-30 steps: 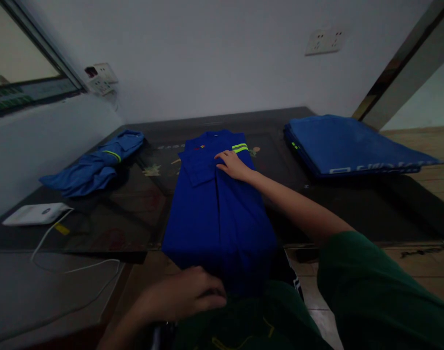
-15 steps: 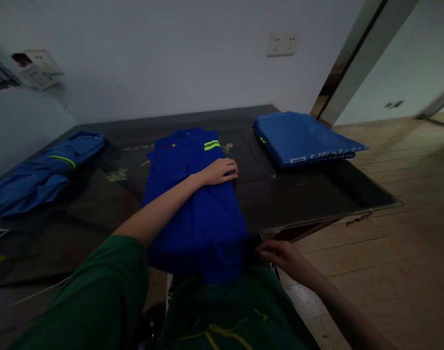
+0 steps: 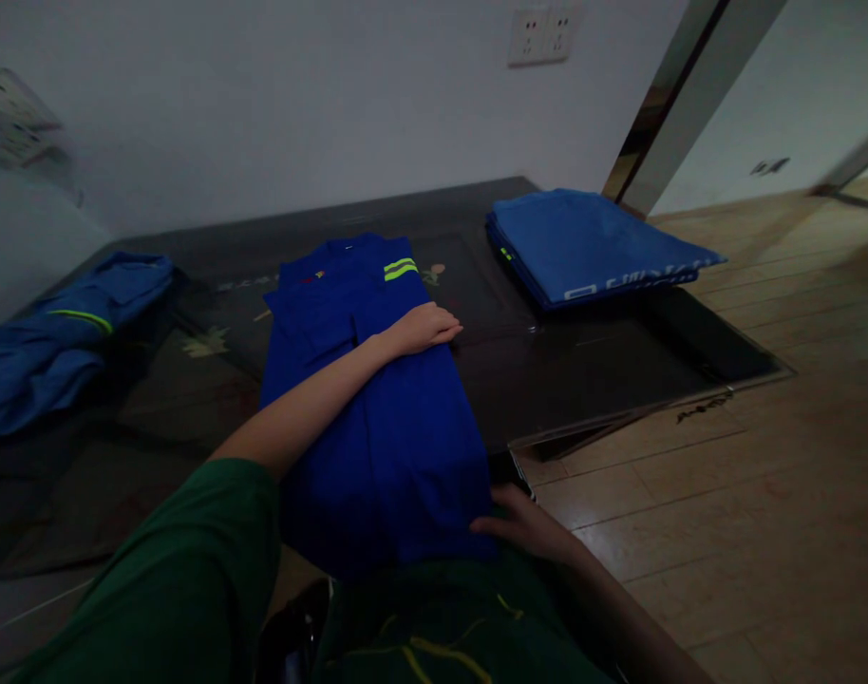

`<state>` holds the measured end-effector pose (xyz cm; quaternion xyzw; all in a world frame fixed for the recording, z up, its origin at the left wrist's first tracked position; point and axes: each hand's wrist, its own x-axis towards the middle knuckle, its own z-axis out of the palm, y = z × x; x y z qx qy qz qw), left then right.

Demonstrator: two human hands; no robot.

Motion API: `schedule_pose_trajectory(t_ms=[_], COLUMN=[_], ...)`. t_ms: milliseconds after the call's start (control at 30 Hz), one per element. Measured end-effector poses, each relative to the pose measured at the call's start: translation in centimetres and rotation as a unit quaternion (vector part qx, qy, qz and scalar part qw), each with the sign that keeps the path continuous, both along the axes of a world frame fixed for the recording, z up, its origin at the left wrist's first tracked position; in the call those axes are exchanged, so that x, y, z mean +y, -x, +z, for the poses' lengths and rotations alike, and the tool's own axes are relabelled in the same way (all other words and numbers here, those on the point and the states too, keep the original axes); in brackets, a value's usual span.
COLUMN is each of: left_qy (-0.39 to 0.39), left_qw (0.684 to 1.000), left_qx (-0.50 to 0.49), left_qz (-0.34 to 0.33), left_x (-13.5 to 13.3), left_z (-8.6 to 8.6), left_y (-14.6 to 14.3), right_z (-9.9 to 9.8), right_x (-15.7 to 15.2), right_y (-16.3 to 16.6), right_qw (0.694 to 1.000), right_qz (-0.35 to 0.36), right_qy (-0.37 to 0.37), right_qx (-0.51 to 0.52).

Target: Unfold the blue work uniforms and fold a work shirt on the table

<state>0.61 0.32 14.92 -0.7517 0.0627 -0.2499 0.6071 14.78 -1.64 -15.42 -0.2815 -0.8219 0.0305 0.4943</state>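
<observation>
A royal-blue work jacket (image 3: 420, 427) lies folded lengthwise, its collar toward the wall and a yellow-green reflective band near the top right. Its lower end hangs over the table's front edge against my body. Across it reaches my left arm; my left hand (image 3: 424, 330) is closed at the jacket's right edge, fingers together and partly hidden from view. At the lower right corner, my right hand (image 3: 523, 521) has its thumb on top of the cloth and its fingers at the side edge, closed on the fabric.
A stack of folded blue garments (image 3: 591, 242) sits on the dark table (image 3: 548, 380) at right. Another blue garment (image 3: 70, 332) with a yellow-green stripe lies at left. The wall carries sockets (image 3: 540, 36). Wooden floor (image 3: 797, 456) shows beyond the table's right edge.
My right hand has moved left from beside the table edge onto the jacket's lower corner. The left hand's fingers have drawn together at the jacket's edge. The view has shifted slightly.
</observation>
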Motion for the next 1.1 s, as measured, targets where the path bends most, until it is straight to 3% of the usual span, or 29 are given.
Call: schedule_pose_trajectory(t_ms=[200, 300, 400, 533, 700, 867, 1100], left_qy=[-0.031, -0.052, -0.053, 0.010, 0.123, 0.184, 0.167], left_qw=[0.999, 0.997, 0.992, 0.980, 0.941, 0.919, 0.916], left_qx=[-0.022, -0.049, -0.109, -0.196, -0.306, -0.340, -0.353], left_qz=[0.008, -0.001, -0.032, -0.021, 0.074, 0.081, 0.088], left_x=[0.6, 0.4, -0.5, -1.2, 2.0, 5.0, 4.9], left_z=[0.8, 0.6, -0.7, -3.1, -4.1, -3.3, -3.4], left_y=[-0.6, -0.8, 0.1, 3.7, 7.3, 6.7, 5.9], right_z=[-0.9, -0.8, -0.9, -1.1, -0.6, -0.2, 0.4], right_x=[-2.7, -1.8, 0.2, 2.8, 4.4, 4.9, 3.8], right_y=[0.1, -0.1, -0.5, -0.6, -1.2, -2.8, -3.2], right_qw=[0.998, 0.998, 0.997, 0.992, 0.984, 0.987, 0.987], right_qz=[-0.041, -0.052, -0.054, 0.006, -0.014, -0.022, -0.057], right_qy=[-0.037, -0.043, -0.039, 0.007, 0.051, 0.060, -0.005], right_qx=[-0.008, -0.004, 0.044, 0.125, 0.168, 0.146, 0.148])
